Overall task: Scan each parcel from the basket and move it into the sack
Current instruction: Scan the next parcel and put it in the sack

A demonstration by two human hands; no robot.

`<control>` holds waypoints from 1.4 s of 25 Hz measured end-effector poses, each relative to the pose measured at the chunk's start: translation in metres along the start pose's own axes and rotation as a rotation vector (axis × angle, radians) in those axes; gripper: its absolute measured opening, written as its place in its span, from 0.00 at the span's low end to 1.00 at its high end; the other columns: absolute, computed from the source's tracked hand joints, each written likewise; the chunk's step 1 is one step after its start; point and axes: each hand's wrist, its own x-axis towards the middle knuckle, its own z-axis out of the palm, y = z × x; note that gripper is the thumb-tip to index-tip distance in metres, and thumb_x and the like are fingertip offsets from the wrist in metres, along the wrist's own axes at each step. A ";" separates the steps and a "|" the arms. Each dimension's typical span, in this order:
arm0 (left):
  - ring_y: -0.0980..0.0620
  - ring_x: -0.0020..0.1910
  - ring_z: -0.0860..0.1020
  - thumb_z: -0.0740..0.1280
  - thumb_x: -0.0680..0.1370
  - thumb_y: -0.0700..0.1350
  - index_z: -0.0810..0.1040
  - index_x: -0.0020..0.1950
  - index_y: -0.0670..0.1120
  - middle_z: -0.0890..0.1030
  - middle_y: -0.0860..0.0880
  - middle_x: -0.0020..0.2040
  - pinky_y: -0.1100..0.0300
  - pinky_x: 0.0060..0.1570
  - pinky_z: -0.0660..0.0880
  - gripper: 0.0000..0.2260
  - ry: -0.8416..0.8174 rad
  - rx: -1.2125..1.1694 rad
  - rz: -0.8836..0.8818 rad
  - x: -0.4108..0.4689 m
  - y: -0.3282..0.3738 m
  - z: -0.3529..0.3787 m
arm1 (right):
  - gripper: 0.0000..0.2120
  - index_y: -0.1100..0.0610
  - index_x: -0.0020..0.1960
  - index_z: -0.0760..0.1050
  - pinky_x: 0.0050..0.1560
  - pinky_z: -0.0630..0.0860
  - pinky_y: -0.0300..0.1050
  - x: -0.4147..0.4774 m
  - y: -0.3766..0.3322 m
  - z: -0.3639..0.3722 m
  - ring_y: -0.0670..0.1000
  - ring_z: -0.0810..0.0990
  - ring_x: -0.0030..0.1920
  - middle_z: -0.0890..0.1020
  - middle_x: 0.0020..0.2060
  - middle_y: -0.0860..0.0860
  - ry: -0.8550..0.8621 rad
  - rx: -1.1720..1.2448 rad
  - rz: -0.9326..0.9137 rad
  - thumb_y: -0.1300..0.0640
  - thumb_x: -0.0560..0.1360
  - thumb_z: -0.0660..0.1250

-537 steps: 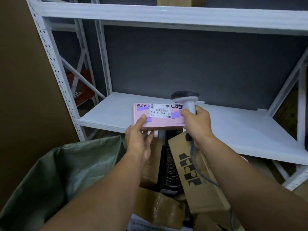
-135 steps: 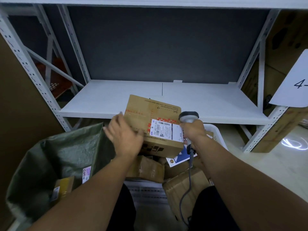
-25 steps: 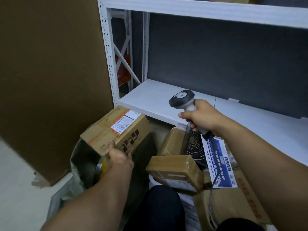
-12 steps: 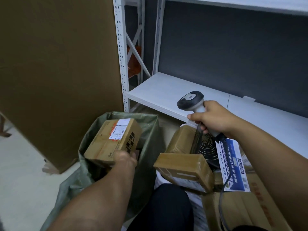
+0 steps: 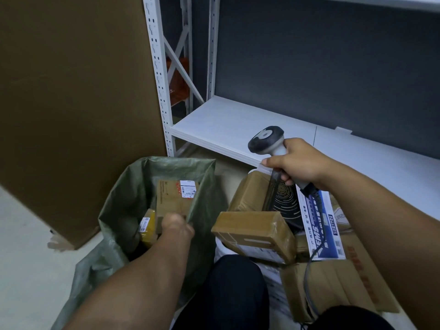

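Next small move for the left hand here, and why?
Probably release the cardboard box and withdraw the left hand: the box sits inside the sack beside a yellow parcel, label up, while the right hand holds the scanner above the other parcels.

The pale floor [image 5: 28, 270] carries a green woven sack [image 5: 123, 210], standing with its mouth open. A large brown cardboard panel [image 5: 71, 103] stands upright on the floor just beside the sack, to its left and behind it. A white metal rack [image 5: 164, 115] stands on the same floor with its perforated post right beside the panel's edge, and its lower shelf board [image 5: 226, 125] runs behind the sack, the space beneath it in shadow.
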 end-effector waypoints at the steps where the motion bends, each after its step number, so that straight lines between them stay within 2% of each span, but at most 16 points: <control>1: 0.42 0.68 0.76 0.57 0.84 0.46 0.74 0.70 0.46 0.78 0.43 0.68 0.47 0.71 0.71 0.16 -0.011 -0.027 -0.005 -0.005 -0.002 0.005 | 0.12 0.64 0.54 0.75 0.35 0.77 0.49 -0.001 0.001 -0.001 0.53 0.76 0.31 0.79 0.35 0.57 0.000 -0.003 0.004 0.57 0.78 0.72; 3: 0.45 0.70 0.73 0.56 0.84 0.46 0.73 0.72 0.48 0.76 0.47 0.70 0.49 0.72 0.69 0.17 -0.073 -0.034 0.017 -0.017 -0.006 0.016 | 0.12 0.64 0.55 0.75 0.36 0.77 0.50 -0.005 0.001 -0.004 0.54 0.76 0.32 0.78 0.35 0.56 0.004 -0.005 0.012 0.57 0.78 0.72; 6: 0.48 0.68 0.75 0.55 0.85 0.43 0.74 0.73 0.47 0.75 0.47 0.69 0.52 0.68 0.73 0.18 -0.116 -0.005 0.045 -0.039 -0.019 0.036 | 0.12 0.63 0.55 0.75 0.35 0.78 0.48 -0.013 0.003 -0.011 0.51 0.76 0.30 0.79 0.36 0.56 0.021 -0.005 0.017 0.57 0.78 0.72; 8: 0.50 0.54 0.80 0.56 0.84 0.40 0.77 0.66 0.44 0.79 0.46 0.57 0.56 0.57 0.79 0.15 -0.156 0.055 0.079 -0.058 -0.029 0.049 | 0.10 0.62 0.54 0.74 0.33 0.76 0.47 -0.017 0.004 -0.017 0.50 0.74 0.29 0.77 0.34 0.54 0.034 0.007 0.019 0.58 0.78 0.72; 10: 0.54 0.37 0.76 0.59 0.81 0.39 0.78 0.51 0.44 0.77 0.48 0.42 0.61 0.39 0.77 0.08 -0.216 0.152 0.104 -0.075 -0.042 0.061 | 0.10 0.63 0.54 0.75 0.31 0.75 0.45 -0.023 0.005 -0.023 0.50 0.74 0.28 0.75 0.33 0.54 0.052 0.010 0.020 0.59 0.78 0.71; 12: 0.54 0.31 0.72 0.61 0.79 0.40 0.75 0.43 0.46 0.73 0.50 0.35 0.61 0.32 0.71 0.06 -0.288 0.232 0.093 -0.093 -0.053 0.072 | 0.10 0.64 0.54 0.76 0.29 0.75 0.44 -0.027 0.008 -0.028 0.50 0.73 0.28 0.76 0.33 0.55 0.071 0.000 0.025 0.59 0.78 0.71; 15: 0.54 0.26 0.69 0.62 0.76 0.41 0.75 0.40 0.47 0.73 0.51 0.31 0.61 0.28 0.68 0.06 -0.356 0.340 0.103 -0.116 -0.069 0.085 | 0.09 0.63 0.52 0.76 0.29 0.75 0.44 -0.034 0.015 -0.038 0.49 0.74 0.28 0.76 0.34 0.56 0.080 0.007 0.049 0.58 0.77 0.71; 18: 0.54 0.24 0.69 0.63 0.75 0.42 0.76 0.38 0.47 0.73 0.52 0.29 0.62 0.27 0.68 0.06 -0.448 0.427 0.102 -0.138 -0.085 0.097 | 0.12 0.66 0.55 0.76 0.30 0.75 0.45 -0.043 0.026 -0.050 0.50 0.74 0.29 0.77 0.35 0.57 0.103 0.023 0.079 0.58 0.78 0.71; 21: 0.54 0.25 0.72 0.63 0.77 0.43 0.78 0.35 0.46 0.76 0.52 0.28 0.59 0.31 0.72 0.10 -0.529 0.633 0.091 -0.156 -0.105 0.094 | 0.15 0.69 0.57 0.76 0.30 0.75 0.44 -0.053 0.039 -0.061 0.50 0.73 0.28 0.77 0.36 0.58 0.137 0.029 0.113 0.58 0.77 0.71; 25: 0.53 0.32 0.77 0.65 0.78 0.45 0.83 0.44 0.44 0.81 0.51 0.33 0.55 0.44 0.77 0.09 -0.635 0.797 -0.028 -0.159 -0.139 0.075 | 0.17 0.69 0.56 0.76 0.27 0.74 0.42 -0.062 0.057 -0.070 0.49 0.73 0.27 0.77 0.34 0.56 0.149 0.051 0.141 0.56 0.78 0.72; 27: 0.54 0.37 0.79 0.66 0.77 0.46 0.84 0.47 0.45 0.84 0.51 0.38 0.55 0.48 0.76 0.08 -0.634 0.887 -0.116 -0.155 -0.157 0.065 | 0.17 0.68 0.56 0.76 0.27 0.74 0.42 -0.066 0.068 -0.072 0.49 0.74 0.28 0.77 0.34 0.56 0.152 0.062 0.174 0.54 0.78 0.72; 30: 0.54 0.39 0.76 0.66 0.77 0.44 0.82 0.43 0.47 0.84 0.52 0.39 0.55 0.49 0.70 0.05 -0.562 1.069 -0.140 -0.146 -0.178 0.049 | 0.17 0.68 0.57 0.75 0.28 0.73 0.42 -0.071 0.085 -0.074 0.48 0.74 0.26 0.78 0.33 0.55 0.139 0.075 0.212 0.55 0.78 0.72; 33: 0.54 0.36 0.73 0.66 0.78 0.41 0.79 0.42 0.46 0.82 0.51 0.39 0.58 0.44 0.69 0.05 -0.518 1.177 -0.129 -0.137 -0.196 0.040 | 0.16 0.67 0.55 0.75 0.28 0.73 0.43 -0.074 0.099 -0.076 0.49 0.73 0.26 0.77 0.33 0.56 0.148 0.096 0.219 0.55 0.78 0.72; 35: 0.55 0.30 0.74 0.67 0.77 0.39 0.78 0.43 0.44 0.80 0.50 0.36 0.62 0.31 0.72 0.04 -0.487 1.214 -0.135 -0.133 -0.205 0.034 | 0.15 0.67 0.54 0.75 0.28 0.74 0.42 -0.075 0.107 -0.077 0.49 0.74 0.28 0.77 0.34 0.56 0.151 0.113 0.223 0.55 0.78 0.72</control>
